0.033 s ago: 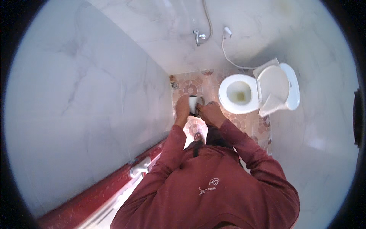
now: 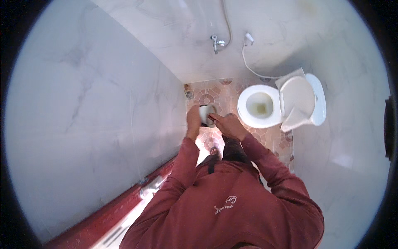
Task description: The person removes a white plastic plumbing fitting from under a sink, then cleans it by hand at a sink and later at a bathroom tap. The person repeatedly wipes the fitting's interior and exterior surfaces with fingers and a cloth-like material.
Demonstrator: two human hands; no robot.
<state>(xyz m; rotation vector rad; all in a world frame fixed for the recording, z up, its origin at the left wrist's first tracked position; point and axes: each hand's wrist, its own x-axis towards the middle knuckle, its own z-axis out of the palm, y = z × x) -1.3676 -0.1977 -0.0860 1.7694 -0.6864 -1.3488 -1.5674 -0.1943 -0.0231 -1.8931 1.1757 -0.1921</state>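
In front of my body I hold a white, round, hollow thing with a dark edge point(image 2: 204, 112); whether it is a cup or a roll cannot be told. My left hand point(image 2: 193, 119) is closed round its left side. The fingers of my right hand point(image 2: 231, 125) reach to its open right end and look pinched; whether they hold anything of their own is hidden. Both hands are above the patterned tile floor point(image 2: 211, 143), left of the white toilet point(image 2: 244, 118).
The toilet's lid point(image 2: 296, 93) is up, and yellowish water point(image 2: 260, 108) lies in the bowl. A tap point(image 2: 216, 43) and a white spray nozzle point(image 2: 249, 38) with a hose are on the far wall. A floor drain point(image 2: 189, 94) sits in the corner. At lower left runs a red door frame point(image 2: 120, 207).
My hands and the white hollow thing have shifted slightly left. My view has moved a little, so the toilet and the tap appear lower. The grip looks the same.
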